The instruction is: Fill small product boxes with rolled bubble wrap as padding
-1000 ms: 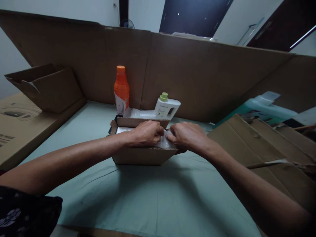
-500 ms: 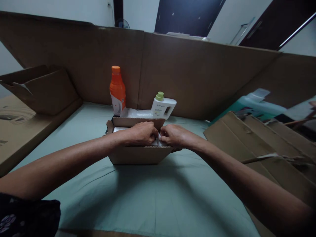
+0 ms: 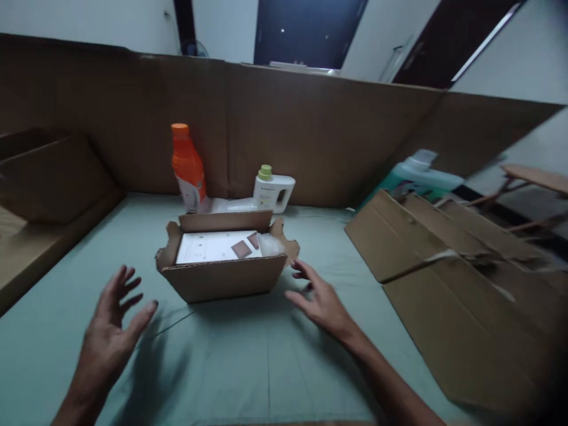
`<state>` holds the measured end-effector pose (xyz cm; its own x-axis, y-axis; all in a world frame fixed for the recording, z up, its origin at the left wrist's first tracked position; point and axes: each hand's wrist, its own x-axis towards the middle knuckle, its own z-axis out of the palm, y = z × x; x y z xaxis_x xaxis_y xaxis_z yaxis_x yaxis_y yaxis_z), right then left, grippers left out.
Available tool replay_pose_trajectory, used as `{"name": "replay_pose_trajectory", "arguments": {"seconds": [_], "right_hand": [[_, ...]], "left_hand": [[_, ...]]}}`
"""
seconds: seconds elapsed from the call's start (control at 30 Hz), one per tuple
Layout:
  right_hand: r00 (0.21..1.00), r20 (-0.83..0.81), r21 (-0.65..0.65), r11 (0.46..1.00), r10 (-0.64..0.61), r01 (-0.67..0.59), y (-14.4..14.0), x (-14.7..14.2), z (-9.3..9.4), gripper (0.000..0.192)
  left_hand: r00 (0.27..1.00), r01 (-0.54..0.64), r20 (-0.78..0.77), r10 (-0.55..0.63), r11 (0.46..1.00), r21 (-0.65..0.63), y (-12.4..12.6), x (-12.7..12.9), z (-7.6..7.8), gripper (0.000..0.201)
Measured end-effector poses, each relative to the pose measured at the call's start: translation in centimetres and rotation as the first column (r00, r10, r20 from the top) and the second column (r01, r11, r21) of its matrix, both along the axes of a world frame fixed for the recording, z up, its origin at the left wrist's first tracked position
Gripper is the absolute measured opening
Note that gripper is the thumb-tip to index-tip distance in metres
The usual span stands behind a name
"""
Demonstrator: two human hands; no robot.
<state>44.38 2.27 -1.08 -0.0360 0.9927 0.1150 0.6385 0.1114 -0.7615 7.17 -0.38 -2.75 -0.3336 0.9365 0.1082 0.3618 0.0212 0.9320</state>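
Green cloth covers the surface (image 3: 266, 367). Both hands have come off the cardboard box (image 3: 224, 278): left hand (image 3: 113, 331) and right hand (image 3: 322, 302) now flank it, fingers spread wide, holding nothing. White contents inside lie uncovered.

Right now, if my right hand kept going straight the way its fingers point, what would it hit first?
The right hand is open, fingers aimed forward and left toward the small cardboard box. Going straight on, it would likely meet that box's near right corner first, though depth is hard to judge. The white bottle stands farther back.
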Motion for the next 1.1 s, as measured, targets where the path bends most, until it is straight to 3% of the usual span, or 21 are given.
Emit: {"name": "replay_pose_trajectory", "arguments": {"seconds": [0.07, 0.13, 0.27, 0.37, 0.43, 0.5, 0.6, 0.73, 0.83, 1.0, 1.1], "right_hand": [[0.999, -0.034, 0.017, 0.999, 0.031, -0.03, 1.1, -2.3, -1.8, 0.07], [0.998, -0.043, 0.031, 0.999, 0.035, -0.033, 2.6, -4.3, -2.2, 0.065], [0.997, -0.074, 0.046, 0.999, -0.005, 0.008, 2.6, -4.5, -1.5, 0.05], [0.984, -0.058, 0.048, 0.984, -0.166, 0.169, -1.6, -1.3, -2.4, 0.043], [0.945, 0.007, 0.042, 0.945, -0.326, 0.326, -5.0, 1.1, -3.4, 0.035], [0.93, 0.054, 0.041, 0.931, -0.365, 0.363, -7.6, 2.2, -4.1, 0.033], [0.95, 0.012, 0.071, 0.948, -0.312, 0.31, -7.7, 0.6, -4.0, 0.034], [0.971, -0.078, 0.142, 0.961, -0.228, 0.237, -3.1, -3.1, -2.3, 0.042], [0.989, -0.075, 0.185, 0.973, -0.127, 0.139, -1.3, -4.5, -1.4, 0.044], [0.999, -0.035, 0.207, 0.978, 0.025, -0.017, -0.2, -6.1, -1.0, 0.04], [0.998, -0.035, 0.171, 0.984, 0.057, -0.05, 2.2, -6.1, -0.1, 0.041]], "left_hand": [[0.997, 0.005, 0.074, 0.002, 0.996, -0.094, 0.5, 1.0, -3.7, 0.096], [0.988, 0.088, 0.134, -0.073, 0.99, -0.107, 1.7, 2.8, -5.0, 0.094], [0.953, 0.232, 0.2, -0.226, 0.973, -0.006, 3.8, 7.1, -3.6, 0.079], [0.905, 0.389, 0.17, -0.389, 0.921, 0.034, 2.7, 9.7, -3.4, 0.077], [0.857, 0.5, 0.128, -0.499, 0.865, 0.025, 0.9, 10.8, -4.0, 0.075], [0.84, 0.536, 0.107, -0.532, 0.844, -0.012, -0.8, 10.9, -4.4, 0.069], [0.877, 0.473, 0.115, -0.466, 0.88, -0.043, -1.3, 9.6, -3.9, 0.058], [0.927, 0.349, 0.136, -0.349, 0.937, 0.029, 1.2, 7.4, -2.3, 0.057], [0.962, 0.243, 0.124, -0.243, 0.97, 0.015, 1.4, 6.1, -1.8, 0.06], [0.988, 0.115, 0.106, -0.11, 0.993, -0.039, -0.7, 4.0, -1.7, 0.063], [0.99, 0.083, 0.111, -0.085, 0.996, 0.018, 0.9, 4.7, -1.0, 0.064]]}}
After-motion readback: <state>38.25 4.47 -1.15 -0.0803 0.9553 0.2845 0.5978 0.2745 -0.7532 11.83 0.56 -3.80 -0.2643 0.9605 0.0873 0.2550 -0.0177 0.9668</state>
